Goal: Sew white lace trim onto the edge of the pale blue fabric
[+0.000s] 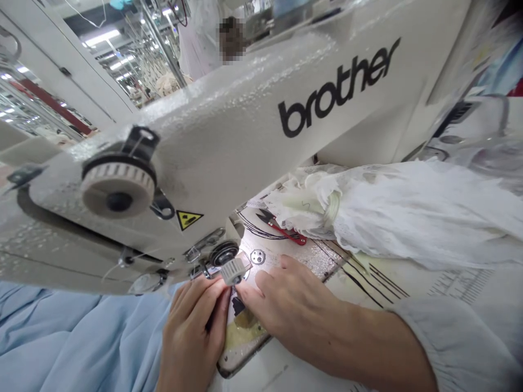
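A white sewing machine (229, 125) marked "brother" fills the upper view, its head over both hands. Beneath its tension dial (233, 271), my left hand (196, 321) is closed, fingers together, with the tips partly hidden. My right hand (294, 305) is curled close beside it, thumb and forefinger pointing at the same lit spot near the needle area. Whatever the fingertips pinch is hidden or too small to name. Light blue fabric (77, 337) lies in folds left of my left hand.
Red-handled thread snips (292, 235) lie on the machine bed behind my right hand. A bundle of white lacy fabric (408, 207), tied with a pale band, rests at the right. Dark lines (363, 286) and ruler-like marks cross the tabletop. A person (204, 32) is beyond the machine.
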Tool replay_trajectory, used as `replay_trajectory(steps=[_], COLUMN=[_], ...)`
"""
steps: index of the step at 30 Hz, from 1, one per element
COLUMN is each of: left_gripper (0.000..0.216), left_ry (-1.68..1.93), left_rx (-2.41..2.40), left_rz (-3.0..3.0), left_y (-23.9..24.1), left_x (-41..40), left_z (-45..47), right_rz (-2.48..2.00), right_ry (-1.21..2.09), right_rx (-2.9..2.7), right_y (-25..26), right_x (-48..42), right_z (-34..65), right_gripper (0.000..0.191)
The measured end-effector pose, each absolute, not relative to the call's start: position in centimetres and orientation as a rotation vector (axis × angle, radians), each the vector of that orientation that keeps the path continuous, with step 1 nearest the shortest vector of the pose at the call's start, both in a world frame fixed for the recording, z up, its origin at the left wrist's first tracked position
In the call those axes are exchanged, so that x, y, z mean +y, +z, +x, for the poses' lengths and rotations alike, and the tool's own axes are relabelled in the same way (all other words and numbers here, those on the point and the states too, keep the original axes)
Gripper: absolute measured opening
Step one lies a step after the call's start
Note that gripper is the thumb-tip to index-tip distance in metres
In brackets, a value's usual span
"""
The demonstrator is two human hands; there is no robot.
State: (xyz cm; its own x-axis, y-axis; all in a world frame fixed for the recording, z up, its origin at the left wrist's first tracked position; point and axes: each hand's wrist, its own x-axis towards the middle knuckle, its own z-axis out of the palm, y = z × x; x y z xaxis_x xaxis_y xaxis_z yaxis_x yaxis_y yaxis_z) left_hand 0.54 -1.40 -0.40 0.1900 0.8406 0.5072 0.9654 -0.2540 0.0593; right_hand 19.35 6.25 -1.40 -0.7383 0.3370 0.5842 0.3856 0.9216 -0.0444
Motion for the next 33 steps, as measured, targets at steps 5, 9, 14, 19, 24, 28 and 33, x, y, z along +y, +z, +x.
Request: replay_trajectory(steps=[5,9,14,19,24,28,33], left_gripper=[0.012,0.015,0.016,0.018,0.017,0.023,0.022], left_ry=[-0.654,-0.608,-0.559,-0.537,-0.580,-0.654,-0.628], left_rx=[-1.720,-1.657,-1.580,-1.565,-1.568,-1.675,-1.683], left_rz=[-2.202,-2.227,-2.256,-2.276,-2.306,-2.320,-2.302], left_y=[-0.3,-0.3,-0.3,-0.2,0.1,0.2,-0.3], left_x=[-1.3,-1.3,-1.3,-1.3,-1.4,-1.7,-1.8], left_z=[0.5,0.6,0.7,0.6,0.8,0.8,0.7], right_rz=[-0.488,-0.476,-0.487,-0.403,-0.389,-0.381,-0.476], right_ry=[-0.020,0.006,0.011,0.053,0.104,0.056,-0.058], right_rx=[-2.463,-2.457,-2.487,-2.596,-2.622,-2.546,-2.466], right_y=[-1.5,-1.6,-1.7,-1.3,-1.1,-1.5,-2.0], right_x=[6.6,6.6,6.7,7.2,7.3,6.9,6.2], right_z=[19.3,19.2,19.4,19.6,19.6,19.7,19.5], right_gripper=[0.029,0.027,0.024,0.027,0.026,0.031,0.031])
